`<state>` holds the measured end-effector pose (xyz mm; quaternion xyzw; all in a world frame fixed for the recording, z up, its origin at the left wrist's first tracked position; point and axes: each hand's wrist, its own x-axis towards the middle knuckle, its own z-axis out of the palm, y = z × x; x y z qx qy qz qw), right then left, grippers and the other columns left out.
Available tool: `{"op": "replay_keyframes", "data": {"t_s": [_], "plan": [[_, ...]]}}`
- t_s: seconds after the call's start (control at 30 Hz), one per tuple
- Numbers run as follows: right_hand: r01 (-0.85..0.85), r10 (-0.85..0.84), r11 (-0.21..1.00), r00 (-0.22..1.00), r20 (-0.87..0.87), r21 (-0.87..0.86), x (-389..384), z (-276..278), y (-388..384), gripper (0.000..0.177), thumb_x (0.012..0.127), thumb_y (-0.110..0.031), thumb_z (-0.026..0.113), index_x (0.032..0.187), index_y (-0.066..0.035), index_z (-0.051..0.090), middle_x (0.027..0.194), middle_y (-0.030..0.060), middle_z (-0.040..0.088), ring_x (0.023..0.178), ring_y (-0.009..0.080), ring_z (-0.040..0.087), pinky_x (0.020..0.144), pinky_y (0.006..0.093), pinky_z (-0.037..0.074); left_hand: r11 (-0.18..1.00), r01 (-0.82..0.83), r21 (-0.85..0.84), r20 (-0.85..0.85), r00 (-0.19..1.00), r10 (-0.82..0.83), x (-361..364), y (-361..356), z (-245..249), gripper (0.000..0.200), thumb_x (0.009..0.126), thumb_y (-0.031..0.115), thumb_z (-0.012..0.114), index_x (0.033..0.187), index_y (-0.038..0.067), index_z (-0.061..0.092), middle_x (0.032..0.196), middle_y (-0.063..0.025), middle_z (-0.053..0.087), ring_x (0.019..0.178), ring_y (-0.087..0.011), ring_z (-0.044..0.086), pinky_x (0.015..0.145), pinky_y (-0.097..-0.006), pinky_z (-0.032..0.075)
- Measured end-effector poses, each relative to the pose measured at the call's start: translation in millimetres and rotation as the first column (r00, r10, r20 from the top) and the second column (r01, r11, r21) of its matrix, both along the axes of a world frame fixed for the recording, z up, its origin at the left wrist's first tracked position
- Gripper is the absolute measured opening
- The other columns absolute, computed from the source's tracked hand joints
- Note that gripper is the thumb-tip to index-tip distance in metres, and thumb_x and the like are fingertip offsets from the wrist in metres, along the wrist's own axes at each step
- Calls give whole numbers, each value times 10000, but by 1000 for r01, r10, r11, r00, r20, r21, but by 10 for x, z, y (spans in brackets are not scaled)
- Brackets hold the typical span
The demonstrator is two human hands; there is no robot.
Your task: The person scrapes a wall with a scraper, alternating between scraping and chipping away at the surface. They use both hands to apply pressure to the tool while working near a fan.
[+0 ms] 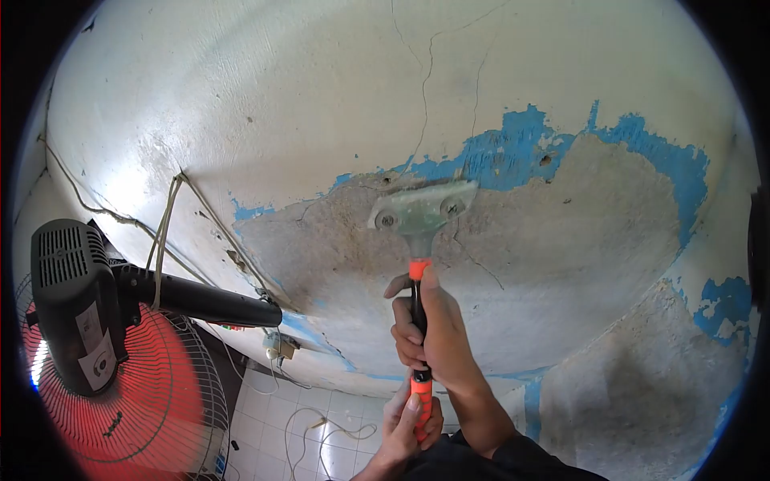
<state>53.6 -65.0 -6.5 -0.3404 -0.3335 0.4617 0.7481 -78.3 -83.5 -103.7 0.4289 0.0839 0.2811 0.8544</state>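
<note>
A long-handled scraper point(419, 228) with a wide, pale translucent head and two screws stands out in front of me. Its black shaft has orange grips. My right hand point(441, 333) is closed around the upper shaft, thumb pointing up toward the head. Lower down, my left hand point(411, 422) wraps the orange end of the handle. The scraper's front edge lies at or close to the wall point(321, 104), near the border between bare grey plaster point(577, 232) and a ragged strip of blue paint point(513, 152). Whether the blade touches cannot be seen.
A standing fan point(120, 393) with a red blur behind its wire guard is at the left. Cords point(164, 232) hang along the wall, near a small socket box point(279, 346). A loose cable point(321, 421) lies on the white tiled floor point(261, 417). Cracks run up the wall.
</note>
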Motion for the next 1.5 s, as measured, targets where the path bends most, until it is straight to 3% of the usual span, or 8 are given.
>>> {"op": "replay_keyframes", "data": {"t_s": [0.43, 0.53, 0.6, 1.5], "plan": [[39, -38, 999, 999, 34, -16, -57, -83, 62, 579, 1009, -554, 274, 948, -21, 492, 508, -48, 281, 352, 40, 232, 320, 220, 218, 1000, 10, -4, -23, 1000, -10, -63, 46, -59, 623, 1023, 355, 384, 1510, 57, 135, 601, -44, 409, 404, -91, 336, 370, -210, 298], [48, -47, 999, 999, 27, -19, -71, 60, 62, 582, 1002, -565, 285, 935, -26, 495, 501, -48, 276, 350, 40, 231, 319, 219, 219, 995, -87, 58, -96, 991, 92, -35, 28, 92, 558, 1011, 395, 380, 1428, 48, 250, 557, -43, 365, 339, -91, 283, 333, -226, 246], [50, -50, 999, 998, 29, -8, -71, 14, 81, 585, 1000, -571, 287, 934, -29, 497, 499, -49, 276, 348, 39, 232, 317, 218, 220, 995, -76, 64, -107, 991, 83, -42, 58, 33, 555, 1012, 390, 377, 1430, 47, 249, 557, -42, 368, 338, -90, 286, 332, -224, 246], [68, -68, 998, 998, 20, -1, -78, 40, 96, 554, 993, -578, 307, 876, -65, 480, 498, -44, 301, 335, 48, 262, 309, 225, 240, 997, -54, 57, -70, 996, 58, -89, 64, 92, 503, 1007, 399, 402, 1360, 47, 331, 562, -32, 380, 342, -80, 294, 326, -215, 242]]}}
